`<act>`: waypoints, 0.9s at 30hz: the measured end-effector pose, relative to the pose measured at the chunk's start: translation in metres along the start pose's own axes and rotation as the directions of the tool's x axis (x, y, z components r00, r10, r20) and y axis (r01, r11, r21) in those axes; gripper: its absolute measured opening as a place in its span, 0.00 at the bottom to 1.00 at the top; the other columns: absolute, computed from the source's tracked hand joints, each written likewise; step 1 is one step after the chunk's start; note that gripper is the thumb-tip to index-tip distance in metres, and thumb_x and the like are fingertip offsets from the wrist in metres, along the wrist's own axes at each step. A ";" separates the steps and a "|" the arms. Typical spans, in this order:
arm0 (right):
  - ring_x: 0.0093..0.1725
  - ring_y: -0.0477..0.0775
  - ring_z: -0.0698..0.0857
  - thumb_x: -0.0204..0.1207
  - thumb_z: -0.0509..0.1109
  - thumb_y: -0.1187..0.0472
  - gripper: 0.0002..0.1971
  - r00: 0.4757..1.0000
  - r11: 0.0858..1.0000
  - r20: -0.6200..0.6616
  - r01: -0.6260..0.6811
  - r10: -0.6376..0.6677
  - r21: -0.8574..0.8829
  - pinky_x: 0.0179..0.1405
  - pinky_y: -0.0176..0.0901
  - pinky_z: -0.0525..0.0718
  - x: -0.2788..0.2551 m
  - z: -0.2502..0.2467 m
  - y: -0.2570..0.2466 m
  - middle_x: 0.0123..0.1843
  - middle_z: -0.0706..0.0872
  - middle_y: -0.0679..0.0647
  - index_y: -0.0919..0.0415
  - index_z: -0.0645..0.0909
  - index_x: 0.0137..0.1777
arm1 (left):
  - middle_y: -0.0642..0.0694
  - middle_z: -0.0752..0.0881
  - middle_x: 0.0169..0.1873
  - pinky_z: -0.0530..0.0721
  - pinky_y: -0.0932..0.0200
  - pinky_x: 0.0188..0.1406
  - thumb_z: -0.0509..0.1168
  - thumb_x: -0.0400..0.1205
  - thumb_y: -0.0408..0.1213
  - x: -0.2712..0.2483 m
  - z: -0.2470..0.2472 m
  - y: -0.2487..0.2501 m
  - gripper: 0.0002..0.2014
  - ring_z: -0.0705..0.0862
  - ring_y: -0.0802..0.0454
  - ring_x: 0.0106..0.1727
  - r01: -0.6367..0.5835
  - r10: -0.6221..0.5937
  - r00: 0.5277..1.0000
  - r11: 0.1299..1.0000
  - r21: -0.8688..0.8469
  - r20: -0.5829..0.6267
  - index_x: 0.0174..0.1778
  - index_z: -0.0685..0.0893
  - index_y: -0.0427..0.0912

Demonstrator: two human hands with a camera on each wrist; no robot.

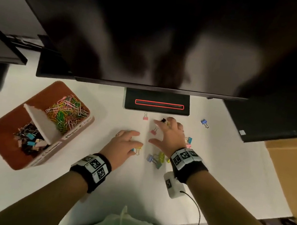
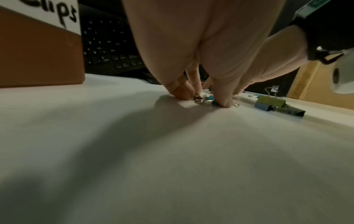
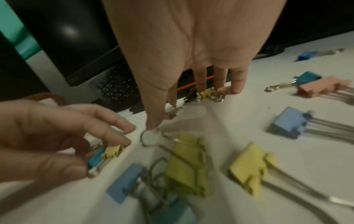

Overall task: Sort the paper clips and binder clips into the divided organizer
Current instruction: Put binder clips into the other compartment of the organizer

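Note:
The brown organizer [image 1: 44,95] sits at the left of the white desk, split by a white divider [image 1: 42,122]. Coloured paper clips [image 1: 67,112] fill its far compartment, and binder clips [image 1: 29,136] its near one. My left hand [image 1: 128,144] pinches two small binder clips [image 3: 107,154], teal and yellow, against the desk. My right hand [image 1: 167,133] is spread flat, its fingertips touching a small yellow clip [image 3: 206,93] and a pink clip [image 1: 154,131]. Larger blue, green and yellow binder clips [image 1: 155,157] lie between my wrists.
A monitor [image 1: 156,35] overhangs the desk, and its black stand base [image 1: 157,104] sits just beyond my hands. Loose clips: pink [image 1: 145,117], blue [image 1: 205,122], teal [image 1: 189,139]. A laptop [image 1: 269,122] and a cardboard box [image 1: 295,166] are on the right. A keyboard [image 2: 109,50] lies behind the organizer.

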State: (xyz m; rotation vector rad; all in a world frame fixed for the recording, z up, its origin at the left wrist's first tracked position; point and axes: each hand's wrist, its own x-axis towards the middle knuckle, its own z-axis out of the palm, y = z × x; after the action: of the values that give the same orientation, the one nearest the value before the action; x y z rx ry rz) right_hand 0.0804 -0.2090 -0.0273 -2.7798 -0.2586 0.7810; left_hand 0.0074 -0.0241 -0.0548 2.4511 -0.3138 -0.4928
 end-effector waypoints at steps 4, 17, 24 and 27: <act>0.71 0.62 0.68 0.73 0.72 0.52 0.25 0.990 0.991 -0.042 0.133 -0.133 0.004 0.71 0.53 0.70 0.002 0.006 -0.004 0.74 0.70 0.55 0.48 0.74 0.71 | 0.45 0.79 0.58 0.74 0.58 0.58 0.69 0.76 0.32 -0.002 0.001 -0.002 0.08 0.74 0.48 0.54 0.023 -0.030 0.995 0.997 -0.077 -0.091 0.50 0.87 0.41; 0.54 0.57 0.78 0.70 0.73 0.60 0.10 0.947 0.954 0.117 0.291 -0.299 0.075 0.57 0.39 0.66 0.022 -0.006 -0.015 0.55 0.83 0.56 0.61 0.84 0.51 | 0.41 0.83 0.43 0.76 0.55 0.49 0.72 0.71 0.28 -0.004 -0.001 -0.003 0.05 0.77 0.45 0.46 0.182 -0.202 0.974 0.968 -0.175 -0.107 0.41 0.86 0.36; 0.52 0.57 0.79 0.66 0.77 0.60 0.12 0.947 0.957 0.165 0.252 -0.275 0.146 0.56 0.43 0.76 0.018 -0.002 -0.018 0.52 0.83 0.59 0.61 0.84 0.49 | 0.45 0.81 0.37 0.73 0.60 0.45 0.72 0.72 0.29 -0.018 -0.004 -0.008 0.04 0.77 0.47 0.43 0.207 -0.241 0.962 0.950 -0.235 -0.129 0.41 0.85 0.38; 0.51 0.56 0.80 0.66 0.78 0.60 0.11 0.934 0.949 0.191 0.279 -0.304 0.147 0.54 0.42 0.78 0.013 0.001 -0.020 0.52 0.83 0.58 0.60 0.86 0.49 | 0.45 0.82 0.36 0.79 0.57 0.44 0.73 0.71 0.29 -0.027 -0.014 -0.004 0.04 0.80 0.48 0.40 0.179 -0.233 0.958 0.942 -0.284 -0.170 0.39 0.86 0.40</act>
State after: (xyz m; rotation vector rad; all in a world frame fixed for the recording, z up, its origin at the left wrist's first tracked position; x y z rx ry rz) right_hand 0.0891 -0.1871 -0.0291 -2.4689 -0.6280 0.9773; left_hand -0.0104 -0.0048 -0.0401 2.2541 0.0929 -0.3440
